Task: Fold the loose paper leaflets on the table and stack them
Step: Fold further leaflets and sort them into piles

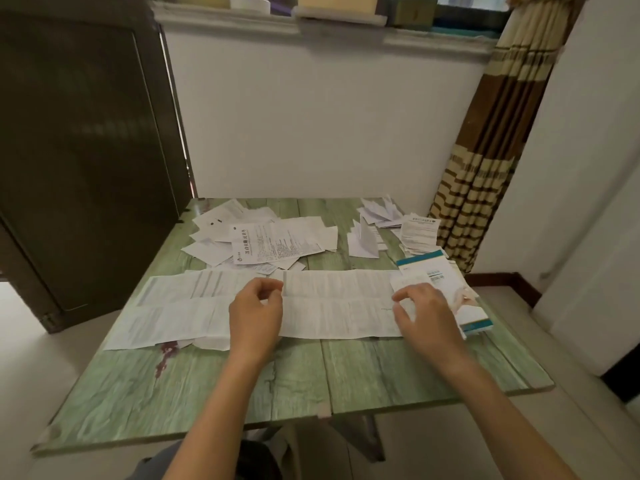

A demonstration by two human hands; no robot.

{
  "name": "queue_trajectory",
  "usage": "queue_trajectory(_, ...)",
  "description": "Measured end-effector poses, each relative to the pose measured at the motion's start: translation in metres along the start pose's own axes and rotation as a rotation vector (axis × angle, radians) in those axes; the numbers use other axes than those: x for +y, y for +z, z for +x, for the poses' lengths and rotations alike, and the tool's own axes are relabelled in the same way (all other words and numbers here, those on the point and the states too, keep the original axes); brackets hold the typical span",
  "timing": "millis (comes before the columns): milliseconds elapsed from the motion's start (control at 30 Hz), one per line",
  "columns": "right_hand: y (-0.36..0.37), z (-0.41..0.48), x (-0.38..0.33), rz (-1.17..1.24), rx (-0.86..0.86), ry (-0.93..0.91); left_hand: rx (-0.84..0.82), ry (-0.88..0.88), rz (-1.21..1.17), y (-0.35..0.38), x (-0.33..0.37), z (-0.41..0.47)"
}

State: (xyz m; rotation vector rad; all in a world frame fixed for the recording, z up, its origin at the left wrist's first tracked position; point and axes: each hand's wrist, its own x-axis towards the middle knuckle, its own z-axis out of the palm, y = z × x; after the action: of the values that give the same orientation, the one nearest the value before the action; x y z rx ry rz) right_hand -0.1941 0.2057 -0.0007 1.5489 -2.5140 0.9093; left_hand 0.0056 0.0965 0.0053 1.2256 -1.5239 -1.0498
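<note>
a long unfolded leaflet (pixel 311 303) lies flat across the green table (pixel 363 368). the left hand (pixel 255 311) pinches its middle crease; the right hand (pixel 427 315) pinches its right end (beside a teal-edged leaflet (pixel 429 268)). loose leaflets (pixel 259 242) lie behind.

Looked like a room in a home: green wood-grain table (pixel 363 372) against a white wall, striped curtain (pixel 485 161) beside a cluttered sill (pixel 311 20) (boxes, tape), dark door (pixel 79 161) left, tiled floor.
</note>
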Motion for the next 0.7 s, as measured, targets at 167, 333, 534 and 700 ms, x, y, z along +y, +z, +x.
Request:
queue_trajectory(167,0.032,-0.023,-0.045,0.069,-0.252,-0.221,0.263,-0.116,0.037,-0.020,-0.011,0.010)
queue_trajectory(333,0.057,-0.035,-0.091,0.055,-0.439,-0.468,0.345,-0.187,0.021,-0.041,-0.021,0.014)
queue_trajectory(534,0.071,-0.037,-0.110,-0.032,-0.486,-0.541,0.367,-0.140,0.045,-0.057,-0.028,0.014)
queue_trajectory(700,0.074,-0.038,-0.110,-0.091,-0.492,-0.540,0.349,-0.142,0.038,-0.059,-0.027,0.013)
